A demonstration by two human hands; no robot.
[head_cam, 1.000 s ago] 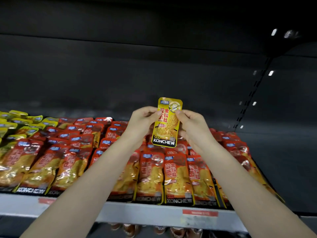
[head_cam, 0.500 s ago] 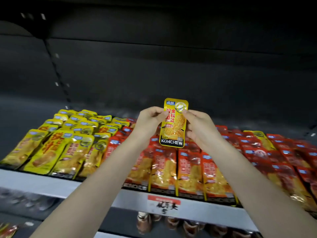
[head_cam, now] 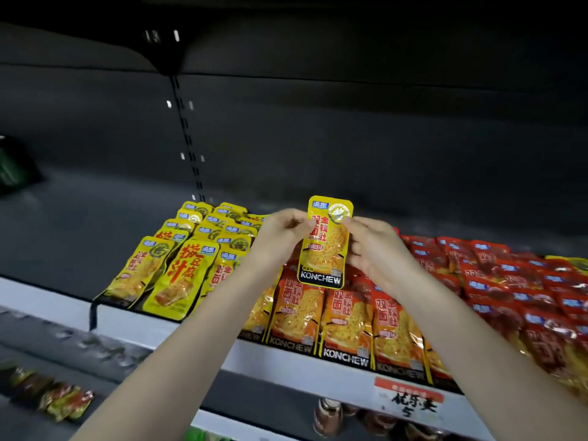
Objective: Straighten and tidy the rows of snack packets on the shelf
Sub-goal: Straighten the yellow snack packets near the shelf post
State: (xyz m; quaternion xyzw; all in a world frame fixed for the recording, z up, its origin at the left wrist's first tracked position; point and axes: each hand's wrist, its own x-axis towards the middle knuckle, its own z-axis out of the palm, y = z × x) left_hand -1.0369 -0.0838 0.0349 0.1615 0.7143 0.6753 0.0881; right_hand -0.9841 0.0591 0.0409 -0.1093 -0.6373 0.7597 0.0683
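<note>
Nearest us, the pale shelf lip [head_cam: 286,361] carries a paper price label [head_cam: 410,399] at 5 o'clock from the hands. Just behind it lie the orange packets [head_cam: 346,323], glossy crinkled film, flat and overlapping like tiles. Above them we hold the yellow packet [head_cam: 324,246] upright, its long axis running 12 to 6. Our left hand [head_cam: 280,230] pinches its upper left edge, our right hand [head_cam: 372,246] the upper right. The matching yellow packets [head_cam: 178,268] sit at 9 o'clock, nearer the left hand, so we judge the move goes there. At 3 o'clock, red packets [head_cam: 509,281] run back toward the dark matte rear panel [head_cam: 381,138].
</note>
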